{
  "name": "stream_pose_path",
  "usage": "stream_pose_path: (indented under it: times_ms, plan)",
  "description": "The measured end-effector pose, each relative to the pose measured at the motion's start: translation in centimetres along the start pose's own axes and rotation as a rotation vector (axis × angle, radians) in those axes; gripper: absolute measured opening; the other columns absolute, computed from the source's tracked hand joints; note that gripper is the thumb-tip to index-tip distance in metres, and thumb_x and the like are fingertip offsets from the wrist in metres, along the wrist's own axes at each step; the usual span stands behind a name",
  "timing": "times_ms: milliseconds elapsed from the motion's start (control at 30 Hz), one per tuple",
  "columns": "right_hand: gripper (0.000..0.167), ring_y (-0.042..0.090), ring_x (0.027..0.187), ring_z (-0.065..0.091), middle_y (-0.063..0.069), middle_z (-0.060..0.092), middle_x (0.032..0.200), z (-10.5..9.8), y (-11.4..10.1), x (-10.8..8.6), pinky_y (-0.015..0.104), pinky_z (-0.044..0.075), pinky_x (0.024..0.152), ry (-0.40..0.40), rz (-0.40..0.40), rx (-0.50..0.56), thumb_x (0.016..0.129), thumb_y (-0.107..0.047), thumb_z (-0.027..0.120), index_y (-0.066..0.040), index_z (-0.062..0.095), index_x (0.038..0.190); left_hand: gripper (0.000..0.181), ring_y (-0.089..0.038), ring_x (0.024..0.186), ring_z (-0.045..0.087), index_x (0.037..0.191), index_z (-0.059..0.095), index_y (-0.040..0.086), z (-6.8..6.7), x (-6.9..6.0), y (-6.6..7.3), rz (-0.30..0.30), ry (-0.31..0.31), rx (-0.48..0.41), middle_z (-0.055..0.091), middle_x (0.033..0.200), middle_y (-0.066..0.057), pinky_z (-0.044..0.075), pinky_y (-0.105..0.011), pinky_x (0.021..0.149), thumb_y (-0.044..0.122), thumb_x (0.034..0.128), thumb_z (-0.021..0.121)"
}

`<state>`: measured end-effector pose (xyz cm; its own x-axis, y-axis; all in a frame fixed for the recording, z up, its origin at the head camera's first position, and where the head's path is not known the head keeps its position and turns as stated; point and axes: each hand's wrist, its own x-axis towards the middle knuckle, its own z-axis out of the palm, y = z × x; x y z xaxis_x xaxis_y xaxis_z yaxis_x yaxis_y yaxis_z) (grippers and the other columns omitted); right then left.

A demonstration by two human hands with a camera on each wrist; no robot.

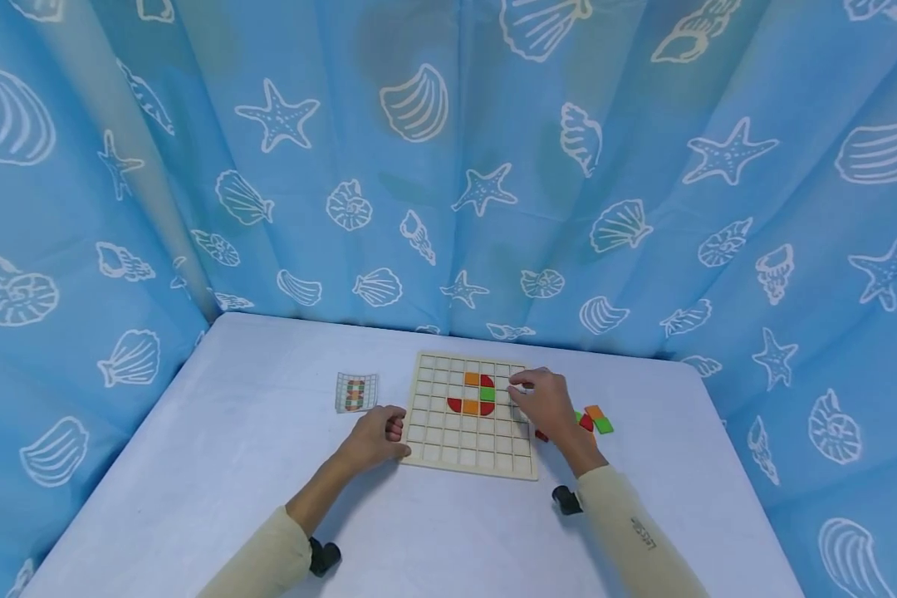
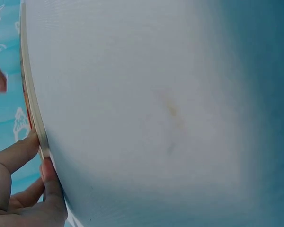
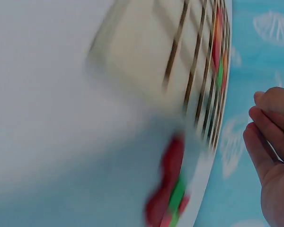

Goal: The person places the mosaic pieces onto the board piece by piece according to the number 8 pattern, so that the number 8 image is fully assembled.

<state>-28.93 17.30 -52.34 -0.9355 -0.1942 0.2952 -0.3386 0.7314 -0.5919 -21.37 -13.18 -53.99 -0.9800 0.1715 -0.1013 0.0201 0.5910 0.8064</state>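
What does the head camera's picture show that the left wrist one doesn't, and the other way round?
Only the head view shows the patterned card, the loose tiles, the beige sleeves and the whole gridded face of the board.

Only the left wrist view shows a faint yellowish mark on the white table.

Both show the left hand at the board's edge, the table and the blue curtain.

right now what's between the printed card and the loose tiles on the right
In the head view, the grid board with its inset coloured tiles, then the right hand.
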Motion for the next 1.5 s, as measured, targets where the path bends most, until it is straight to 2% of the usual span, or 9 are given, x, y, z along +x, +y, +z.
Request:
stream_pose_path:
  times_ms: [100,200,300,433,567,867,1000,1233,1500]
  plan:
    - [0.022,0.026,0.099,0.062,0.011,0.068,0.104,-2.3,2.4,-0.9,0.041,0.055,0.080,0.006,0.131,-0.073,0.087,-0.017,0.074,-0.006,0.075,0.106,0.063,-0.017,0.084,0.052,0.128,0.055,-0.008,-0.1,0.0,0.0,0.019,0.003,-0.006,0.054,0.095,-0.005,0.047,-0.034,0.076,0.000,0.0719,0.084]
    - [0.027,0.031,0.103,0.059,0.015,0.064,0.112,-4.2,4.4,-2.3,0.041,0.056,0.078,-0.038,0.250,-0.100,0.088,-0.019,0.073,-0.006,0.072,0.111,0.062,-0.016,0.082,0.052,0.126,0.056,-0.008,0.0,0.0,-0.2,0.023,0.006,0.001,0.054,0.093,-0.005,0.047,-0.033,0.075,0.000,0.0711,0.084]
    - [0.029,0.033,0.103,0.058,0.017,0.065,0.113,-5.6,6.4,-3.7,0.040,0.056,0.076,-0.060,0.304,-0.113,0.090,-0.019,0.071,-0.004,0.070,0.114,0.062,-0.016,0.082,0.053,0.125,0.056,-0.008,0.1,-0.1,-0.4,0.016,0.011,0.007,0.054,0.092,-0.004,0.047,-0.033,0.075,0.000,0.0704,0.084]
    - [0.025,0.032,0.099,0.059,0.017,0.067,0.108,-6.8,8.2,-5.0,0.043,0.054,0.083,-0.053,0.315,-0.134,0.091,-0.016,0.070,-0.002,0.069,0.111,0.062,-0.016,0.083,0.053,0.125,0.056,-0.008,0.1,0.0,-0.3,0.033,0.016,0.014,0.054,0.093,-0.004,0.048,-0.034,0.076,0.001,0.0703,0.085]
    - [0.026,0.032,0.096,0.059,0.017,0.066,0.105,-7.2,8.9,-5.7,0.046,0.052,0.086,-0.044,0.321,-0.144,0.089,-0.013,0.072,0.000,0.068,0.110,0.062,-0.016,0.083,0.053,0.124,0.057,-0.008,0.0,-0.1,-0.2,0.041,0.020,0.019,0.054,0.092,-0.003,0.048,-0.034,0.076,0.001,0.0703,0.085]
    - [0.034,0.036,0.105,0.058,0.020,0.065,0.112,-7.6,9.1,-6.6,0.049,0.051,0.089,-0.031,0.293,-0.164,0.085,-0.006,0.074,0.000,0.066,0.118,0.063,-0.017,0.085,0.053,0.126,0.056,-0.008,-0.1,0.0,-0.2,0.027,0.014,0.016,0.055,0.096,-0.005,0.048,-0.035,0.078,0.001,0.0705,0.085]
    - [0.041,0.040,0.113,0.054,0.022,0.062,0.118,-8.0,9.2,-6.9,0.052,0.047,0.092,-0.044,0.325,-0.182,0.084,-0.007,0.074,0.000,0.063,0.123,0.064,-0.018,0.085,0.052,0.127,0.056,-0.007,0.1,0.1,-0.1,0.014,0.009,0.014,0.054,0.096,-0.005,0.047,-0.035,0.078,0.002,0.0709,0.085]
    - [0.035,0.039,0.111,0.055,0.022,0.064,0.116,-7.9,9.4,-7.1,0.052,0.048,0.092,-0.073,0.335,-0.170,0.086,-0.007,0.072,0.002,0.065,0.120,0.064,-0.017,0.085,0.053,0.127,0.055,-0.008,0.1,0.1,-0.3,0.027,0.010,0.014,0.054,0.097,-0.005,0.048,-0.034,0.077,0.002,0.0708,0.085]
    - [0.035,0.035,0.108,0.057,0.019,0.064,0.116,-6.8,8.6,-6.8,0.047,0.052,0.088,0.019,0.294,-0.110,0.087,-0.011,0.072,-0.001,0.066,0.120,0.063,-0.016,0.083,0.053,0.126,0.056,-0.008,0.1,0.1,-0.5,0.046,0.016,0.011,0.054,0.095,-0.005,0.047,-0.034,0.077,0.001,0.0704,0.085]
